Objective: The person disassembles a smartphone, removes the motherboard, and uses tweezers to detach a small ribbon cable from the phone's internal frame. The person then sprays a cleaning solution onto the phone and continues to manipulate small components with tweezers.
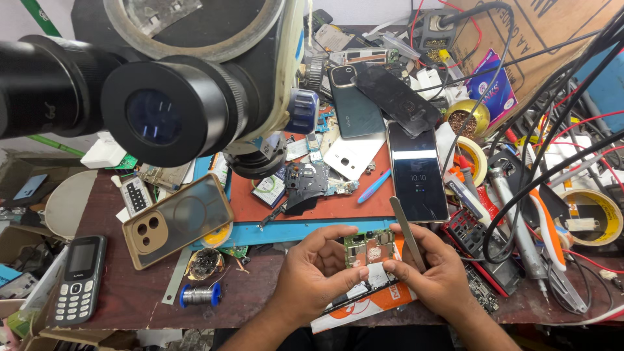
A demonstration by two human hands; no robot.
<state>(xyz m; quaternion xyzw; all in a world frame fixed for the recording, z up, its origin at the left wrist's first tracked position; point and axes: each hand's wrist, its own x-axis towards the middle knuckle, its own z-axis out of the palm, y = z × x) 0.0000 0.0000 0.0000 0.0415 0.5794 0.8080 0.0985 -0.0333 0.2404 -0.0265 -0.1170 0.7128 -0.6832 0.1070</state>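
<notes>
STEP: we judge inspection of the green circuit board (369,249) | HANDS: our left hand (316,271) and right hand (437,273) pinch its ends above the bench (130,292) edge; right also grips tweezers (407,233) | NEXT: needs steady board, tweezer tip brought down precisely.

A dark brown wooden desk (123,296) fills the view under bright, even light. A pale wall (13,23) stands behind its far left edge.
</notes>
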